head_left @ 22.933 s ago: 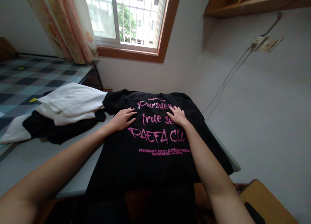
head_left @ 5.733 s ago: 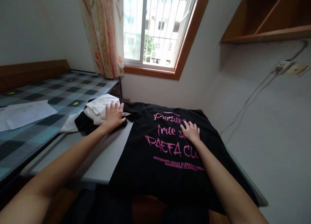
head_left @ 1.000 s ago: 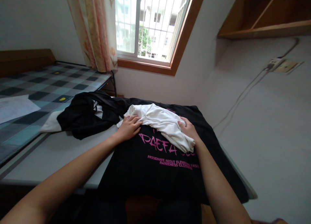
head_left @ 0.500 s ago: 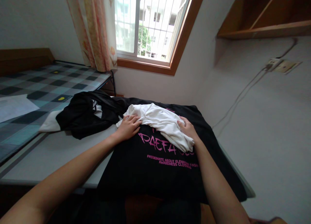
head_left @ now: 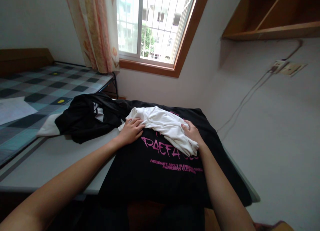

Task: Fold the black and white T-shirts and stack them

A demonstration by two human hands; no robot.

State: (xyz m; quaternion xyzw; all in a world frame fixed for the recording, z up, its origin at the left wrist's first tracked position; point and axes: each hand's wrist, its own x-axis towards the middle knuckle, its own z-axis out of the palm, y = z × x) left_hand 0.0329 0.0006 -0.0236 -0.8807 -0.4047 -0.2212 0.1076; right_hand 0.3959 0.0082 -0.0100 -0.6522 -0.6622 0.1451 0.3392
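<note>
A bunched white garment lies in a long crumpled strip across a black T-shirt with pink lettering, which is spread over a white table. On the garment's left end rests my left hand, fingers stretched out flat over the cloth. My right hand is at the garment's right side, thumb and forefinger closed on its edge; the other fingers are mostly hidden. Left of my left hand, a black and white garment sits in a heap, touching the T-shirt.
To the left stands a bed with a checked cover and a sheet of paper on it. A barred window and a curtain are behind the table. A cord hangs from the wall socket at right, below a wooden shelf.
The view has shifted very slightly. Both hands and the garments keep their places relative to each other.
</note>
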